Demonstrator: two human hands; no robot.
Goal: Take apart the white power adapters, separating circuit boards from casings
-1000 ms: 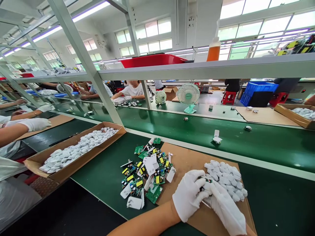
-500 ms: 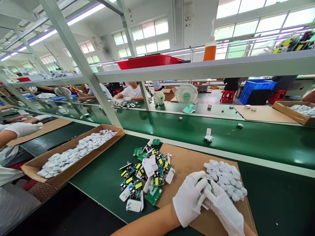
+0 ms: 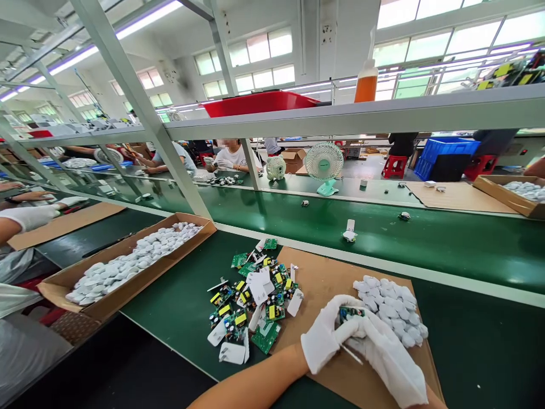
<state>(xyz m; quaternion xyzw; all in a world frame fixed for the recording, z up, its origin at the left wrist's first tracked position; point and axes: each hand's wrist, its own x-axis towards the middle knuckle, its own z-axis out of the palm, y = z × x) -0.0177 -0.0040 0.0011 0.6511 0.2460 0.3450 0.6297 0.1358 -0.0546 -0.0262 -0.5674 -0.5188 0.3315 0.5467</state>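
Observation:
Over the cardboard sheet [image 3: 315, 272], my white-gloved left hand [image 3: 327, 332] is closed around a small circuit board [image 3: 351, 313], its component side showing between thumb and fingers. My right hand [image 3: 387, 355], gloved too, presses against the same board from the right, fingers bent over its lower part. A thin white edge [image 3: 352, 356] sticks out below the fingers; the rest of that piece is hidden. Just beyond my right hand lies a heap of white rounded pieces [image 3: 389, 309]. Left of my hands is a pile of green circuit boards [image 3: 266, 338] with yellow parts and white plates.
A cardboard tray [image 3: 157, 261] of white pieces stands at left, near a co-worker's gloved hand [image 3: 32, 218]. Behind the bench runs a green conveyor [image 3: 264, 213] carrying a few small assemblies [image 3: 349, 230]. A shelf beam [image 3: 272, 129] crosses above, and a fan [image 3: 324, 165] stands beyond.
The board in my hands has turned so its components face me more, and my right fingers have shifted over it. Assemblies on the conveyor have moved left.

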